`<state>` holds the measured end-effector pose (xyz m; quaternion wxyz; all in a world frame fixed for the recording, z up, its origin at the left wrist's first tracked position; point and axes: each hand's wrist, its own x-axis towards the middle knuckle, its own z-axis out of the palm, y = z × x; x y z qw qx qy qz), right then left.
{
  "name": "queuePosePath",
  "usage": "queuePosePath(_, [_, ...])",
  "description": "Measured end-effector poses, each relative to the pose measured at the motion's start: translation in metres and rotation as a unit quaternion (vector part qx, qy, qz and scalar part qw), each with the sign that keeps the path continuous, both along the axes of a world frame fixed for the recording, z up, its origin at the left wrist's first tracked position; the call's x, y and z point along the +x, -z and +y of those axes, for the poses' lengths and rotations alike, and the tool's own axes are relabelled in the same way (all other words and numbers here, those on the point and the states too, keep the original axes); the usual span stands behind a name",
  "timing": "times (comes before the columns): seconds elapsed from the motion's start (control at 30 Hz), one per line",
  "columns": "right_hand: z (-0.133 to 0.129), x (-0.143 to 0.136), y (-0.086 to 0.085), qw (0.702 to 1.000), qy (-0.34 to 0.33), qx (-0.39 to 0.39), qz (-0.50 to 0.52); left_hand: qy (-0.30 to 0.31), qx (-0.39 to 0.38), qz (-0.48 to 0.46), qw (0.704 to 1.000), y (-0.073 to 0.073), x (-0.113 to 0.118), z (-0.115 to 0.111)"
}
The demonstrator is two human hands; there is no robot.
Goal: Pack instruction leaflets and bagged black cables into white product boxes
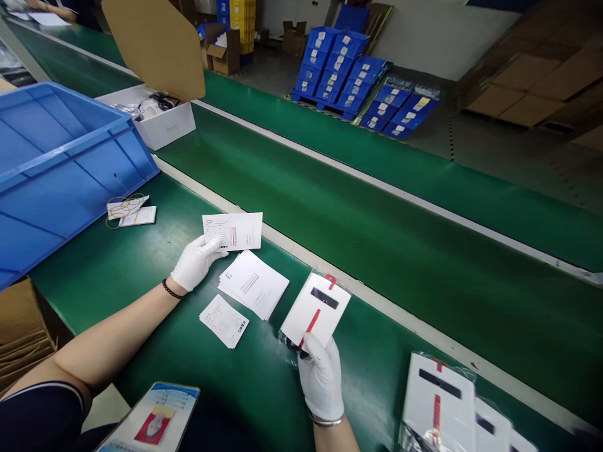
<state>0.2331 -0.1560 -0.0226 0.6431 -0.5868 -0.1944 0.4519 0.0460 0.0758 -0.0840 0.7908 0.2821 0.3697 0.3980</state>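
Note:
My left hand (195,260), in a white glove, pinches a small printed card together with a white booklet (248,231) and holds them above the green table. My right hand (323,373), also gloved, grips a flat white package (318,307) in a clear plastic bag, with red strips and a dark label on its face. Between the hands lies a stack of white booklets (257,285). Nearer to me is a smaller stack of printed cards (224,321). At the lower right, several more bagged white packages (440,395) overlap one another.
A large blue bin (70,163) stands at the left, beside small card bundles (136,215) with rubber bands. Behind it sits an open white box (169,125) with cables. A green conveyor belt (377,232) runs along the table's far side. An ID badge (155,417) hangs in front.

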Motion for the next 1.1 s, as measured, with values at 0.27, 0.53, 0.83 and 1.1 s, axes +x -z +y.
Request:
queuePosePath(0.27, [-0.004, -0.001, 0.003, 0.996, 0.051, -0.05, 0.054, 0.003, -0.001, 0.004, 1.0, -0.001, 0.0, 0.0])
queuePosePath(0.53, [-0.007, 0.002, 0.0, 0.987, 0.048, -0.139, 0.068, 0.001, -0.015, -0.014, 1.0, -0.003, -0.001, 0.0])
queuePosePath(0.83, [-0.003, 0.003, -0.006, 0.971, 0.073, -0.207, 0.093, -0.015, -0.042, -0.022, 0.999, -0.012, 0.0, -0.002])
queuePosePath(1.1, [-0.003, 0.003, -0.005, 0.969, 0.07, -0.216, 0.099, -0.013, -0.038, -0.02, 0.999, -0.008, -0.001, -0.001])
